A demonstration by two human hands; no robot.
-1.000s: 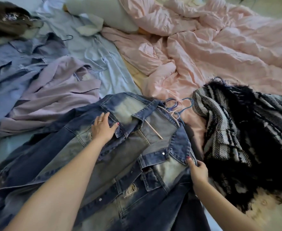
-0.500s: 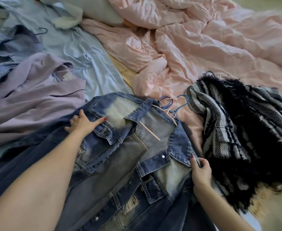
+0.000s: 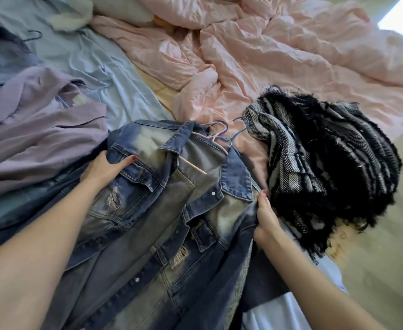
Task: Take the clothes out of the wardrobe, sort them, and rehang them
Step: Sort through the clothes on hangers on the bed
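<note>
Head view, both hands' grip on faded, ripped denim jacket [image 3: 162, 210], fringed woven wrap [image 3: 326, 175] beside

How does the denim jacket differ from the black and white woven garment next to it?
The denim jacket is faded blue with ripped patches and snap buttons; the woven garment is black and white striped with frayed fringe. The jacket lies spread open, gripped by the left hand and right hand; the woven garment sits bunched and untouched. Both lie on the bed, with hanger hooks between them.
</note>
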